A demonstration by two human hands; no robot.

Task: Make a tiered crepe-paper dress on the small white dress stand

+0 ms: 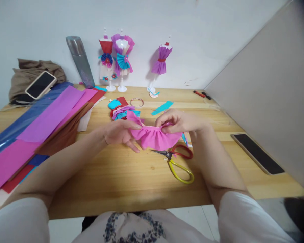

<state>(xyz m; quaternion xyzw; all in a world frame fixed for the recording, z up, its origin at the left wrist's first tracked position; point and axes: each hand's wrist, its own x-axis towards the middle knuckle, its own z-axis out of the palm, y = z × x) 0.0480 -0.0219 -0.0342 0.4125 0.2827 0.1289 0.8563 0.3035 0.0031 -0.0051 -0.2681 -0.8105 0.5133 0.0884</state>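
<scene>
A gathered strip of pink crepe paper (155,137) hangs in ruffles between my two hands above the table. My left hand (121,133) pinches its left part between thumb and fingers, with the lower fingers spread. My right hand (176,122) grips the upper edge on the right, fingertips pressed together at the pleats. Just below the paper lie scissors (169,155) with one red and one yellow handle, blades pointing left. Behind my left hand sits a small pile of crumpled red, blue and purple paper pieces (121,109).
Three small dress forms in paper dresses (106,50) (123,60) (162,60) stand by the wall, near a grey bottle (81,62). Coloured paper sheets (50,114) cover the left side. Phones (41,84) (258,153), a tape ring (136,102), a turquoise strip (162,108) and a red marker (199,93) lie about.
</scene>
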